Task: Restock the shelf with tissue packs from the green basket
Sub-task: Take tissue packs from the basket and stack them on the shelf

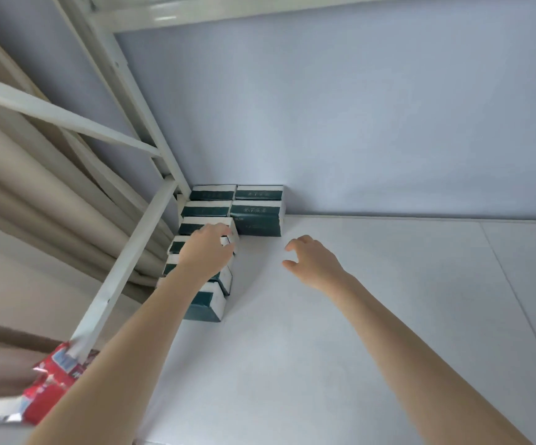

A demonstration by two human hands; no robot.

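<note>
Reaching forward, the left hand (pixel 207 252) grips a tissue pack (pixel 196 225) while the right hand (pixel 311 261) hovers empty, fingers loosely curled.

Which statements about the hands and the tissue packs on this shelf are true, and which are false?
1. The left hand touches the tissue packs. True.
2. The right hand holds a pack. False: it holds nothing, and its fingers are loosely curled.
3. The packs stand in the back left corner of the shelf. True.
4. The packs are red. False: they are dark green and white.
</note>
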